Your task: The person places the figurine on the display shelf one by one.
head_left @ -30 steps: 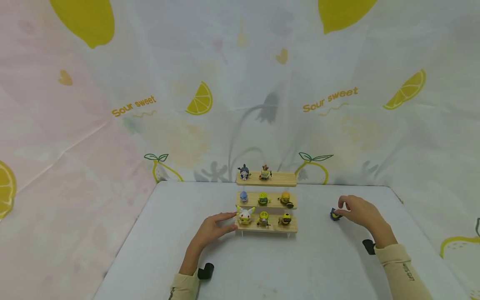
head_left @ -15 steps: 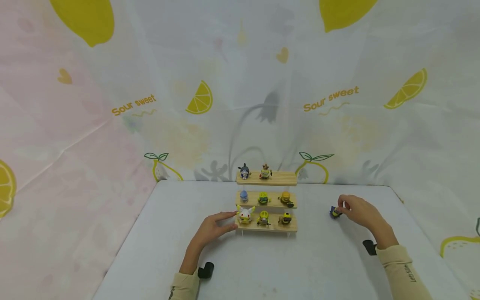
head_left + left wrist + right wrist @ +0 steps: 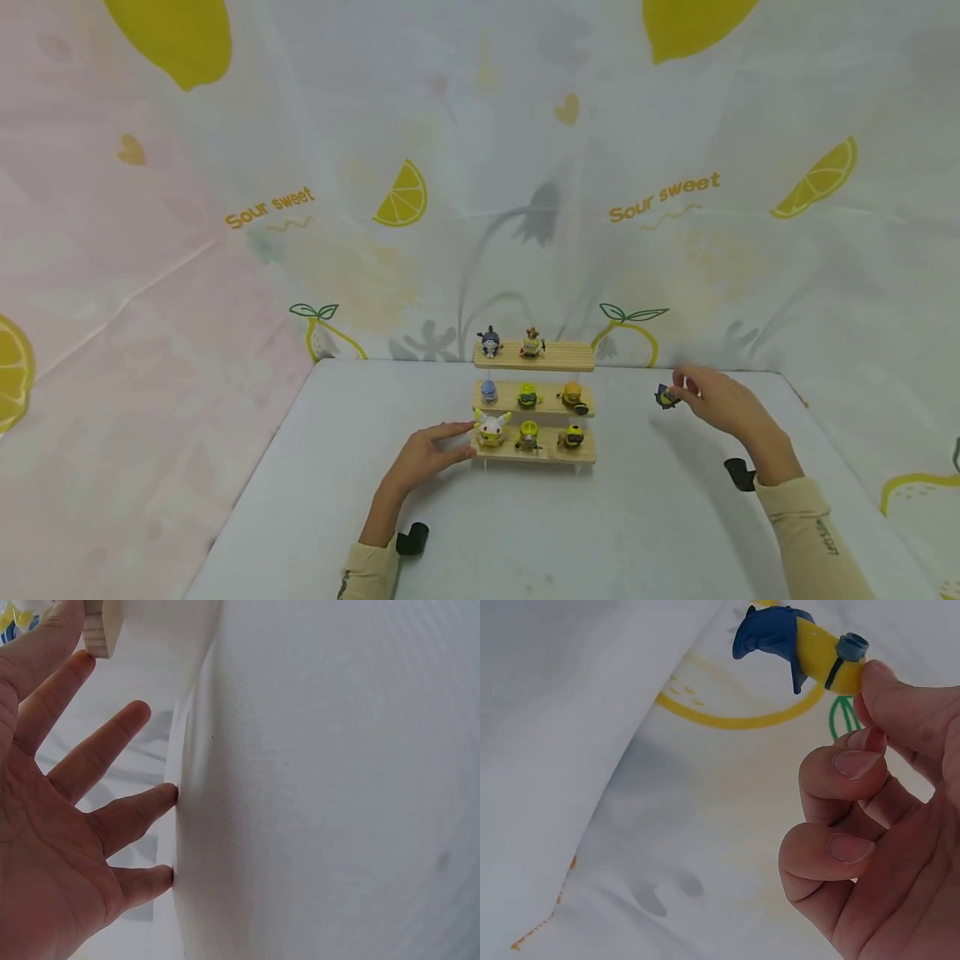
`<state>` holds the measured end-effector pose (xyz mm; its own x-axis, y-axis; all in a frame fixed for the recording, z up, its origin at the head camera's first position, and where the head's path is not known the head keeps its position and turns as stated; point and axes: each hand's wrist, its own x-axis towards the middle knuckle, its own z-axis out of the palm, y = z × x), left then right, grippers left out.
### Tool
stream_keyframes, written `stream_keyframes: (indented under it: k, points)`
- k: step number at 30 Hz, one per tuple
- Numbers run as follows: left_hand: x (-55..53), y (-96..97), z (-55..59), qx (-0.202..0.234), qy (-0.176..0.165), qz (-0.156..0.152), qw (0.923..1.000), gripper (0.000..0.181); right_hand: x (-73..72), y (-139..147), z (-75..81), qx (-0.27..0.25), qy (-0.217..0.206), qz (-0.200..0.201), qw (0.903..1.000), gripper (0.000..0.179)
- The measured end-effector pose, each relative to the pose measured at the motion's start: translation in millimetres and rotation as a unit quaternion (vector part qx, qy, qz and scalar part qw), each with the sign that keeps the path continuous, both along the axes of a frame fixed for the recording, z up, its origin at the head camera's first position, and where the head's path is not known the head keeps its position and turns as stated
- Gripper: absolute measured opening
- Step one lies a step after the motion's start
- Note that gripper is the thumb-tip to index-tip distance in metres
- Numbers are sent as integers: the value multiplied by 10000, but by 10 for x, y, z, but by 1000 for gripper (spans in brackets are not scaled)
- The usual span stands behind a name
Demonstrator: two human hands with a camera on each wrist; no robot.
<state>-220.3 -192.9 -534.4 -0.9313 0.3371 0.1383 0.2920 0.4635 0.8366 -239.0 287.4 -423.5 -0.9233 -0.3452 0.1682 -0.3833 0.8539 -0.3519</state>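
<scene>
A small yellow Minion-like figurine (image 3: 817,651) with one goggle and blue clothing is pinched between the thumb and a finger of my right hand (image 3: 727,408). In the head view the figurine (image 3: 664,397) hangs above the table, right of the shelf. The other right fingers curl toward the palm. My left hand (image 3: 423,458) is at the left end of a three-tier wooden display shelf (image 3: 573,357), its fingers spread. In the left wrist view, the index fingertip (image 3: 86,660) touches the end of a wooden board (image 3: 103,630).
The top tier carries a dark-haired figurine (image 3: 491,343) and one with a brown top (image 3: 532,343). Several more stand on the lower tiers, among them a white-headed one (image 3: 491,429) near my left fingers. A lemon-print cloth (image 3: 510,167) hangs behind the white table (image 3: 600,533).
My right hand has lifted the Minion-like figurine off the table and moved it slightly toward the back. The left hand has stayed at the shelf.
</scene>
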Motion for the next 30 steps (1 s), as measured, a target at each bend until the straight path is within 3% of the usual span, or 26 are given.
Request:
stream_keyframes:
  k: [19, 30]
  points:
    - [-1, -7, -1, -106, -1, 18, 9999, 49, -151, -306, 479, -160, 377, 361, 9985, 8]
    - [1, -6, 4, -137, 24, -14, 9999, 49, -270, -630, 634, -205, 518, 583, 9967, 9]
